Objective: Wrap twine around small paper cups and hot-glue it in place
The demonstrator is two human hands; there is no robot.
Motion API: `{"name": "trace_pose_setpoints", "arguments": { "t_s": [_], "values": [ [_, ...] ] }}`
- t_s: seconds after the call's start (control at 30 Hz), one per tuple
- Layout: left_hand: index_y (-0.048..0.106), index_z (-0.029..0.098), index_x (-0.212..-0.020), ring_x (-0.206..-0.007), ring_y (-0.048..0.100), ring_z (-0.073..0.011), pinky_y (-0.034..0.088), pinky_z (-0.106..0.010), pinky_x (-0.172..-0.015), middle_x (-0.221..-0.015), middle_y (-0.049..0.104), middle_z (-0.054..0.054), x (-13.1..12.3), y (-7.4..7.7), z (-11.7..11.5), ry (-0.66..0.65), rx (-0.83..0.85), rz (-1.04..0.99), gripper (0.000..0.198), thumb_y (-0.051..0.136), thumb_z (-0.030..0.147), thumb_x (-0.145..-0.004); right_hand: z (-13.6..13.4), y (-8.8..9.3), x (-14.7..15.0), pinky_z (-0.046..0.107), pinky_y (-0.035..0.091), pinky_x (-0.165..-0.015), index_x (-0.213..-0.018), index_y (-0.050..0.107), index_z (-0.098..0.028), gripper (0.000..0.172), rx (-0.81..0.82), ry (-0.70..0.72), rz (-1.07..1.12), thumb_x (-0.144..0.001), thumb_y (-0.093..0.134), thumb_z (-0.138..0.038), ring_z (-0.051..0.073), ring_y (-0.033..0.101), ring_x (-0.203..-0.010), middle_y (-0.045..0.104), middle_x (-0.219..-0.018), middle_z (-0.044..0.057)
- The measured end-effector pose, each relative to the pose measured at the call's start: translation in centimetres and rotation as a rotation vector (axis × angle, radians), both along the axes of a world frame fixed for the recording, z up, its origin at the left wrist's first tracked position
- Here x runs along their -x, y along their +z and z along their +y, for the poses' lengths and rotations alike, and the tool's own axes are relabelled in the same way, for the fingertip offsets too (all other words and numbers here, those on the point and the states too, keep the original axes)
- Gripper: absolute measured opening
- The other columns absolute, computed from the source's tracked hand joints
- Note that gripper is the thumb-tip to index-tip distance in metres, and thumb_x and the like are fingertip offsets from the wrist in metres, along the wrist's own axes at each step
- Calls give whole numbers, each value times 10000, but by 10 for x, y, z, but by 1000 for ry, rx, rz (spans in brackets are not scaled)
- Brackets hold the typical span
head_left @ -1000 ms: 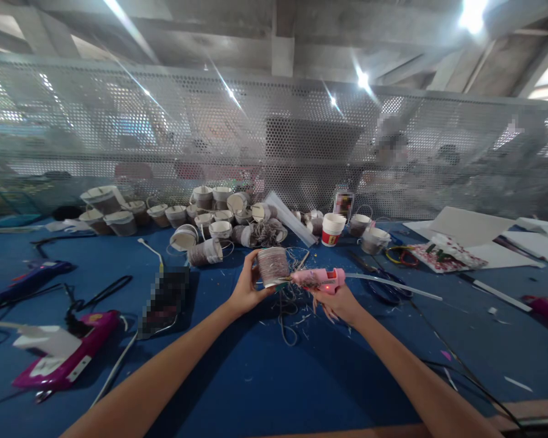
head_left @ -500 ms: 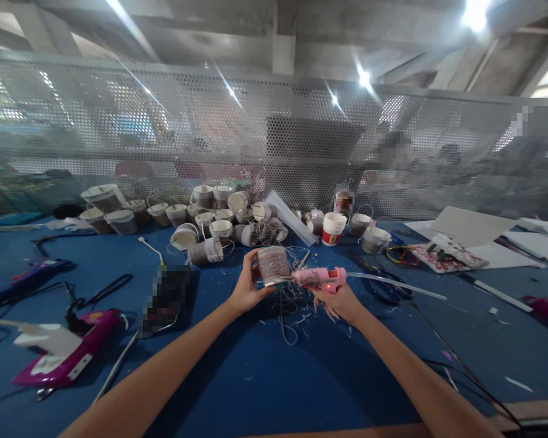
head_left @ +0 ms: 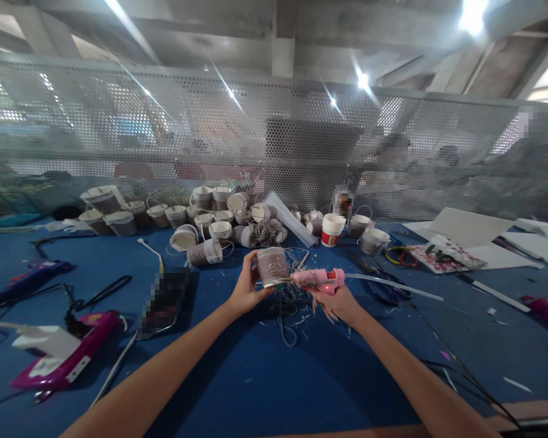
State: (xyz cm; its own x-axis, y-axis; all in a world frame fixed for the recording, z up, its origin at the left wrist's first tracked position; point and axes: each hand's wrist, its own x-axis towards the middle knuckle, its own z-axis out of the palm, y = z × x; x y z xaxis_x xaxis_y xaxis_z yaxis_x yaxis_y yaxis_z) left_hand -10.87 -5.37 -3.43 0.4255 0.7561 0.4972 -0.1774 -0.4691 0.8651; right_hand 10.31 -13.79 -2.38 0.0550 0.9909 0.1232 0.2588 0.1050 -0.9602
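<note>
My left hand (head_left: 244,291) is closed around a paper cup (head_left: 272,265) wound with grey-brown cord, tipped so that its white rim faces down toward me. In my right hand (head_left: 340,302) is a pink glue gun (head_left: 317,279), its small light glowing orange. The nozzle points left and meets, or nearly meets, the cup's lower edge; whether they touch I cannot tell. A clear glue stick (head_left: 393,285) sticks out of the gun's back end. Beneath the cup and nozzle lies loose grey cord (head_left: 287,322) among scraps.
Several cord-wrapped cups (head_left: 204,250) crowd the back of the blue table, beside stacked white-and-red paper cups (head_left: 333,230). Scissors (head_left: 386,290) lie right of the gun. At left are a magenta power strip (head_left: 68,356), a dark blue glue gun (head_left: 36,275) and a blurred-out dark object (head_left: 163,302).
Almost nothing differs. The glue gun and my right hand sit very slightly further left, with the whole view shifted a little; both hands keep the same hold.
</note>
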Motion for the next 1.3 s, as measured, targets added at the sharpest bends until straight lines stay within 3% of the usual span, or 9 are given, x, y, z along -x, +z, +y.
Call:
{"name": "trace_pose_setpoints", "arguments": {
  "t_s": [0.17,0.4,0.67,0.8,0.97,1.3],
  "values": [
    [271,243,-1193,-1061,504,-269,427,-445,-891,-1215,414,-121,0,0,0,-9,-11,3,746,721,326,-604,1,0,-1,230,363,-413,-600,561,-181,196,3,-10,44,-610,642,-359,101,445,-415,490,-444,-32],
    [271,249,-1198,-1051,510,-258,430,-436,-881,-1209,414,-114,0,1,0,-33,-18,26,727,709,286,-619,1,2,3,240,401,-452,-674,594,-169,215,30,1,67,-594,646,-362,110,479,-463,547,-518,-13],
    [276,249,-1200,-1059,504,-262,438,-432,-868,-1216,413,-116,0,-1,1,-17,-11,9,750,722,281,-598,4,-2,-1,297,475,-629,-722,626,-176,215,-31,15,78,-612,653,-358,173,585,-650,642,-674,29],
    [281,247,-1193,-1081,489,-270,421,-443,-889,-1236,392,-120,0,-1,1,-14,4,-17,762,733,289,-582,5,-4,-3,276,462,-569,-692,615,-173,200,-32,11,55,-624,643,-360,160,566,-602,611,-607,15],
    [283,242,-1194,-1066,500,-263,430,-428,-879,-1230,402,-118,0,1,-1,-15,4,-2,754,730,294,-589,2,0,1,230,384,-424,-665,592,-165,194,39,-19,60,-601,640,-342,93,437,-422,509,-482,-32],
    [280,240,-1209,-1065,505,-260,440,-411,-867,-1229,417,-120,1,-1,1,-7,-4,2,775,730,335,-587,2,2,1,237,414,-463,-606,574,-174,183,8,-16,62,-590,650,-340,103,467,-454,526,-492,-25]
  ]
}}
